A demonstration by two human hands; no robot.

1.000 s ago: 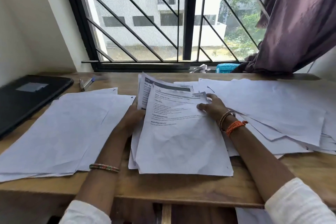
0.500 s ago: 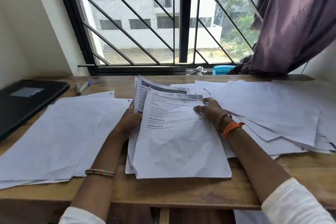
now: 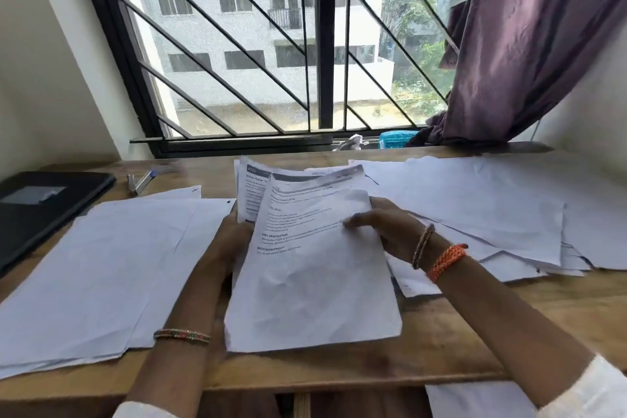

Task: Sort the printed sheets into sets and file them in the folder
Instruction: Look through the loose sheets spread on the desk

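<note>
A small stack of printed sheets [image 3: 249, 192] is held up over the middle of the wooden desk. My left hand [image 3: 234, 241] grips its left edge, with the fingers hidden behind the paper. The top printed sheet [image 3: 312, 285] faces me. My right hand [image 3: 383, 227] pinches this sheet's right edge, and its upper right corner curls over toward me. A pile of sheets lying blank side up [image 3: 101, 275] covers the desk's left half. Another loose pile [image 3: 475, 207] spreads across the right. The black folder [image 3: 40, 210] lies shut at the far left edge.
A pen and a small metal tool [image 3: 139, 180] lie behind the left pile. The barred window [image 3: 319, 44] runs along the desk's back, with a purple curtain [image 3: 543, 44] hanging at the right and a teal packet [image 3: 395, 139] on the sill. More paper [image 3: 475, 400] shows below the desk's front edge.
My right hand has slid down the top sheet's right edge and bent its upper right corner forward. The stack has risen slightly. My left hand keeps its hold.
</note>
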